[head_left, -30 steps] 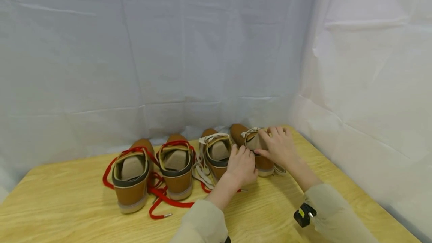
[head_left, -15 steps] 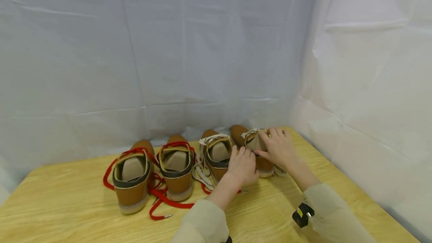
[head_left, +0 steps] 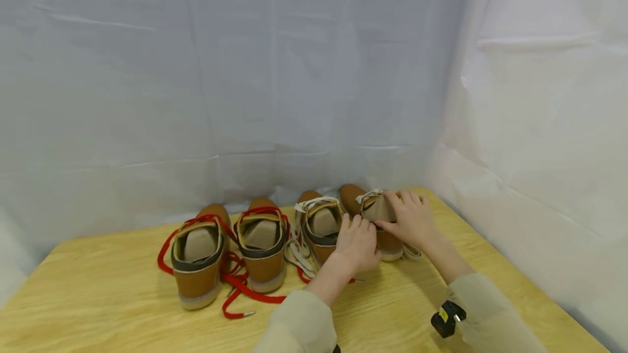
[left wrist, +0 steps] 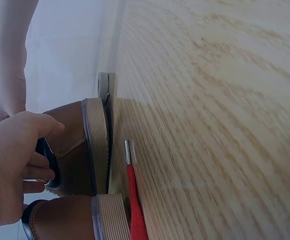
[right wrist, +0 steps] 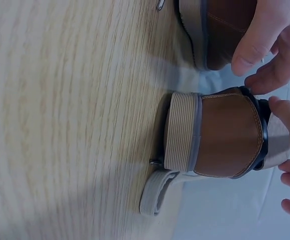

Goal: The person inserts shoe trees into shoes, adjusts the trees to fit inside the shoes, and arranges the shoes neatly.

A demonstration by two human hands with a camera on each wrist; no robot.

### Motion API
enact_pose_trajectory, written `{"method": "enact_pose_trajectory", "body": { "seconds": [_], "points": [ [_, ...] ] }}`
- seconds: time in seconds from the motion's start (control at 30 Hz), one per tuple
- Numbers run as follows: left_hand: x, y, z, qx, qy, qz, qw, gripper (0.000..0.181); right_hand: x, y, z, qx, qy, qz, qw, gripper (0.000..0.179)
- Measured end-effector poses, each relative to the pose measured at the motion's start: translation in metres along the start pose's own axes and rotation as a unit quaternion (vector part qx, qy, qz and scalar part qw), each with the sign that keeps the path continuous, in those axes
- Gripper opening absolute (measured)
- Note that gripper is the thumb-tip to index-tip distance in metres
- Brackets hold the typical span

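Four would be the row's end: the rightmost brown shoe [head_left: 350, 196], with pale laces, stands on the wooden table. My right hand [head_left: 414, 217] is over its opening, thumb and fingers about the taupe tongue [right wrist: 277, 142], which it appears to pinch. My left hand [head_left: 358, 244] is at the left rear of that shoe's dark collar [right wrist: 262, 130]. In the right wrist view its index finger touches the collar while the thumb stands apart. In the left wrist view its other fingers are loosely bent. The inside of the shoe is partly hidden by both hands.
Left of the hands stand another pale-laced shoe [head_left: 308, 196] and two red-laced shoes, one nearer [head_left: 267, 274] and one at far left [head_left: 196, 286]. A red lace [head_left: 265, 298] trails on the wooden table [head_left: 113, 298]. White sheets [head_left: 314, 80] hang behind and at right.
The whole view shifts slightly rightward and down as the head camera moves. Both hands keep nearly the same place at the rightmost shoe.
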State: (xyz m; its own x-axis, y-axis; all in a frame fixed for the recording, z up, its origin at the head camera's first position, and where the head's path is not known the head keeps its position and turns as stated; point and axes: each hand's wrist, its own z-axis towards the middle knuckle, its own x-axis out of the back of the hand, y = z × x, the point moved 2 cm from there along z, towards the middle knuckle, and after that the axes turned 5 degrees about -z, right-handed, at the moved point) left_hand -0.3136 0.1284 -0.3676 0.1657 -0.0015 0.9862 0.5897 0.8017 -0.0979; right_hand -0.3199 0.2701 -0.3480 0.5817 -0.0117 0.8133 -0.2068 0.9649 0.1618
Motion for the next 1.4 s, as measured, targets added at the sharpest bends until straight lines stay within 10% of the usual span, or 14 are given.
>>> {"method": "enact_pose_trajectory", "body": {
  "seconds": [1.1, 1.4],
  "points": [
    [-0.004, -0.002, 0.002, 0.001, 0.002, 0.015, 0.9999, 0.056, -0.004, -0.008, 0.006, -0.079, -0.055, 0.039, 0.9946, 0.060],
    [-0.003, -0.001, 0.000, -0.002, 0.003, 0.016, 0.9999, 0.055, -0.001, -0.008, 0.013, -0.087, -0.070, -0.021, 0.9936, 0.063]
  ]
}}
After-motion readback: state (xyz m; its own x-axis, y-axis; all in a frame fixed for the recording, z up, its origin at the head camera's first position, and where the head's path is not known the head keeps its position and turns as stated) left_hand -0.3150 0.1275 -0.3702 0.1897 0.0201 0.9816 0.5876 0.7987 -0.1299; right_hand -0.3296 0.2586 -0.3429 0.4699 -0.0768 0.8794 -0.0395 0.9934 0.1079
